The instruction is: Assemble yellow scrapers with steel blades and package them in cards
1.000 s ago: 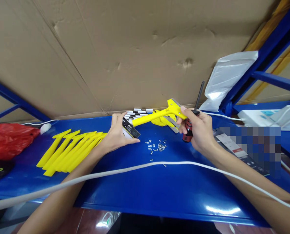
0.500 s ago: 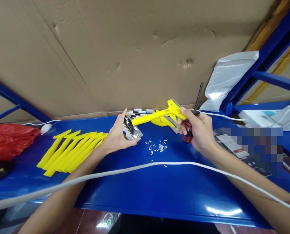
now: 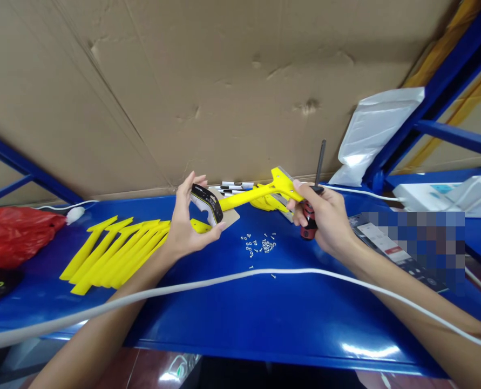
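Toward the blue table's (image 3: 264, 313) back edge, the right hand (image 3: 321, 212) clamps a yellow scraper (image 3: 258, 193) and screwdriver (image 3: 309, 229), apparently keeping both handy; the left hand's (image 3: 186, 222) fingers squeeze a black card (image 3: 209, 200), bowing it.

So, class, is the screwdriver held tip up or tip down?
Tip up: the screwdriver shows its dark shaft rising above the right hand, its red handle lower down.

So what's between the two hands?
In the head view, a yellow scraper in the right hand points toward a bent card in the left hand; tiny metal pieces lie below.
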`<state>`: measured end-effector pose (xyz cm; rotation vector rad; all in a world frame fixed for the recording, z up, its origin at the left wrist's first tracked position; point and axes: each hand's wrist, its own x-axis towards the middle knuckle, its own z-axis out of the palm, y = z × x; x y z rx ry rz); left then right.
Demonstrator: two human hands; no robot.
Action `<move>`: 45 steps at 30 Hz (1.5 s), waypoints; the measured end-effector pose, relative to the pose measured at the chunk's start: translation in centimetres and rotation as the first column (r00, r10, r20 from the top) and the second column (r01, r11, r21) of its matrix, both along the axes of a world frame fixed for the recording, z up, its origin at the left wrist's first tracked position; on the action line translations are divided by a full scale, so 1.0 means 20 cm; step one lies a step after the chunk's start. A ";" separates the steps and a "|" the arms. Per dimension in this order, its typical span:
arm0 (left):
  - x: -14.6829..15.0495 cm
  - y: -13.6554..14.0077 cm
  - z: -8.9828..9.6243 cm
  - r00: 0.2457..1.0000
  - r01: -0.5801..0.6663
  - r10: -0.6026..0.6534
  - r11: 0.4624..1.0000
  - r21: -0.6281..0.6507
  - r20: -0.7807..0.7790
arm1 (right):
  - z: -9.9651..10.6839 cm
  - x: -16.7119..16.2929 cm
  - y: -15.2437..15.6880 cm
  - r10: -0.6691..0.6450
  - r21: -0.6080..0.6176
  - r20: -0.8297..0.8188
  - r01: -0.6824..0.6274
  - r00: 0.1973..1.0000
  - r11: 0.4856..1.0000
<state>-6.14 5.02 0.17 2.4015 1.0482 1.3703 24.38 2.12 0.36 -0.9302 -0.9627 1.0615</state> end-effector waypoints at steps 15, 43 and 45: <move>0.01 -0.04 0.03 1.000 -0.010 0.009 0.999 -0.035 -0.027 | -0.03 -0.05 -0.03 0.256 -0.013 -0.025 -0.256 0.966 0.967; 0.10 -0.05 0.08 0.936 0.008 0.157 0.884 -0.467 0.314 | 0.07 -0.07 -0.12 0.010 0.229 0.220 -0.062 0.975 0.972; 0.10 -0.08 0.09 0.927 0.146 0.063 0.847 -0.512 0.369 | 0.11 -0.04 -0.13 -0.048 0.242 0.193 -0.001 0.980 0.970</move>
